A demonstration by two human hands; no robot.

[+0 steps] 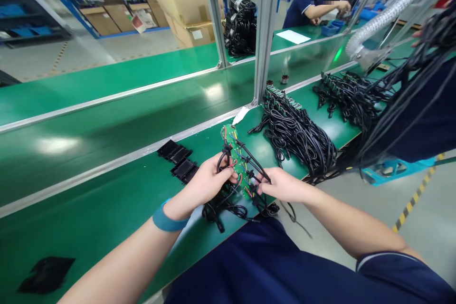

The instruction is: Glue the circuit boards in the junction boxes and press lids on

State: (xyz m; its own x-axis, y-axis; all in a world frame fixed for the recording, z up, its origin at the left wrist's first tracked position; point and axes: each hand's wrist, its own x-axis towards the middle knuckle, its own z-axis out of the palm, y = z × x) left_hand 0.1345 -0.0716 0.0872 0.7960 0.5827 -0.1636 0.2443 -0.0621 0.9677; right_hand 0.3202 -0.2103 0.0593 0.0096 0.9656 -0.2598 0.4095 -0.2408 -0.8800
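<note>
- Circuit boards (238, 161), green and strung with short red, yellow and black leads, lie in a row at the near edge of the desk (107, 209), running from between the two hands away toward the metal rail.
- Left hand (210, 183) has its grip closed on a looped black cable (223, 157) that stands up over the boards; a blue wristband (167, 221) sits on that wrist.
- Right hand (281, 185) pinches thin black wires (254, 164) between thumb and fingertips, a narrow grip, just beside the right side of the boards.
- More black cable (228, 209) trails from the boards over the desk's near edge, toward the person's dark blue lap.
- Black plastic parts (178, 161) lie just left of the boards, near the rail.
- A black flat piece (46, 273) lies at the desk's near left corner, well apart from the hands.
- A large heap of black cables (299, 133) covers the desk to the right of the boards, with a second heap (351, 95) farther right.
- A metal post (265, 28) rises from the rail behind the boards.
- A co-worker in dark blue (302, 7) stands at the far right of the line beyond, with both hands at a blue bin (329, 28).
</note>
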